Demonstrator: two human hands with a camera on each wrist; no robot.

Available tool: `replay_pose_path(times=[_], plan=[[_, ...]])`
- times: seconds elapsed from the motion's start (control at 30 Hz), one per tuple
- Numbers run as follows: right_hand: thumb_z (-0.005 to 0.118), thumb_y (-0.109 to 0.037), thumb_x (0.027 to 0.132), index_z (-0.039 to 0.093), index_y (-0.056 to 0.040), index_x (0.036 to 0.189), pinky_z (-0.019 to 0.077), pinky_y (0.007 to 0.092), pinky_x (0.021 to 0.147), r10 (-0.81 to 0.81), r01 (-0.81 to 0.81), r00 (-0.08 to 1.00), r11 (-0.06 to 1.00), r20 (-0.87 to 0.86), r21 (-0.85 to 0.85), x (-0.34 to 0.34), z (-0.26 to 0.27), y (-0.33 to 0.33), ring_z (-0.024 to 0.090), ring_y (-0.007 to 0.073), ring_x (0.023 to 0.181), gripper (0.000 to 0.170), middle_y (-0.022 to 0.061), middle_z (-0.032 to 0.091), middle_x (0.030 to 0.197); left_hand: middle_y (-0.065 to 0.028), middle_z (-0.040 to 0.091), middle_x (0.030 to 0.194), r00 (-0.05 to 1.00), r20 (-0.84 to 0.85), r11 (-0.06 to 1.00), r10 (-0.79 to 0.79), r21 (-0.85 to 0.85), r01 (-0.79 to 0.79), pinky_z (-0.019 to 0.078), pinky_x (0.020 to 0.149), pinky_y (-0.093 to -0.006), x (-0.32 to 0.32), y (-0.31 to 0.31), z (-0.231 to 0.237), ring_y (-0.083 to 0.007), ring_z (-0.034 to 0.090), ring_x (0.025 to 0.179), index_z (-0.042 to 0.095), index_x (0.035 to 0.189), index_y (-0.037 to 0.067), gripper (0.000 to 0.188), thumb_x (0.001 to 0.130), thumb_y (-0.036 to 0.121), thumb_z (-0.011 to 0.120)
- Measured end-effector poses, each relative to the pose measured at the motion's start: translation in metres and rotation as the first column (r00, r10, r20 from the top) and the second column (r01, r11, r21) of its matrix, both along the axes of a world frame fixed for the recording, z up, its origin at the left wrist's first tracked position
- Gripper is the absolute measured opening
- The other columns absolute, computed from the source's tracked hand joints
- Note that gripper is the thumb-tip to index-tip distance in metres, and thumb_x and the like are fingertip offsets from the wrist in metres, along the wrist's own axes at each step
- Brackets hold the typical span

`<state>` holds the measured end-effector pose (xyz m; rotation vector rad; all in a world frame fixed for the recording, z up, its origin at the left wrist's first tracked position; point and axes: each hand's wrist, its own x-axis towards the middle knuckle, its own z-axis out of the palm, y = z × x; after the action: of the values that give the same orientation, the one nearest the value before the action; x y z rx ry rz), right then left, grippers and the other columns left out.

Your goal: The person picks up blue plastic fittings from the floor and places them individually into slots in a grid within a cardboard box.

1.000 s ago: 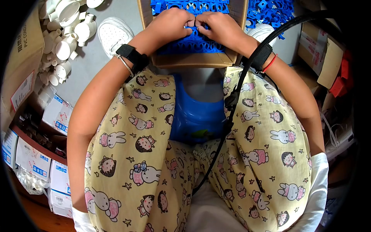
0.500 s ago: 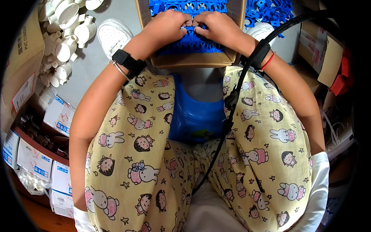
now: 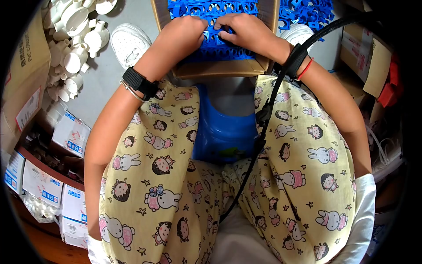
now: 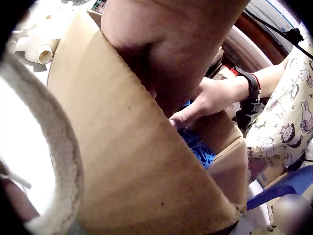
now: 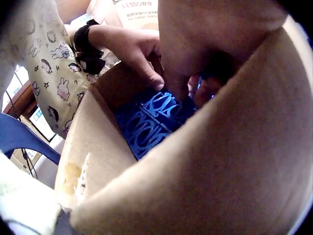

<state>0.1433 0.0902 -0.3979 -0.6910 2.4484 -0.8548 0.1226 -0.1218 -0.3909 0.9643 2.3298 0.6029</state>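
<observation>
An upright cardboard box (image 3: 215, 69) between the feet holds blue plastic clips (image 3: 211, 54) with round cut-outs, set in rows. My left hand (image 3: 184, 35) reaches over the box's left wall, fingers bent down at the rows and fingertips hidden from above. My right hand (image 3: 247, 31) comes over the right wall, with bent fingers and its thumb (image 3: 227, 37) apart from them, right at the same rows. A small gap lies between the two hands. In the right wrist view the left thumb is close over the blue clips (image 5: 151, 117). I cannot tell whether either hand pinches a clip.
White plastic fittings (image 3: 74, 57) are heaped on the floor at left. More loose blue clips (image 3: 305, 17) lie beyond the right shoe (image 3: 296, 33). A blue stool (image 3: 224, 136) shows between the legs. A black cable (image 3: 274, 92) hangs across the right forearm. Open cartons (image 3: 367, 66) stand at right.
My left hand has shifted left, away from the right hand, so a gap has opened between them. The right hand has moved slightly left, its index finger now reaching out more.
</observation>
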Motion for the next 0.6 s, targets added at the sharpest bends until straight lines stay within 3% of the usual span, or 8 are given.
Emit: replay_pose_path(times=[0.6], plan=[[0.056, -0.017, 0.084, 0.058, -0.0038, 0.083, 0.0507, 0.0437, 0.072, 0.043, -0.042, 0.998, 0.999, -0.048, 0.016, -0.0016, 0.0045, -0.0060, 0.062, 0.0334, 0.081, 0.013, 0.0137, 0.063, 0.084, -0.0176, 0.062, 0.075, 0.995, -0.093, 0.997, -0.039, 0.062, 0.044, 0.0506, 0.067, -0.0431, -0.0034, 0.0022, -0.0060, -0.0345, 0.062, 0.072, 0.060, 0.081, 0.001, 0.009, 0.081, 0.011, 0.060]])
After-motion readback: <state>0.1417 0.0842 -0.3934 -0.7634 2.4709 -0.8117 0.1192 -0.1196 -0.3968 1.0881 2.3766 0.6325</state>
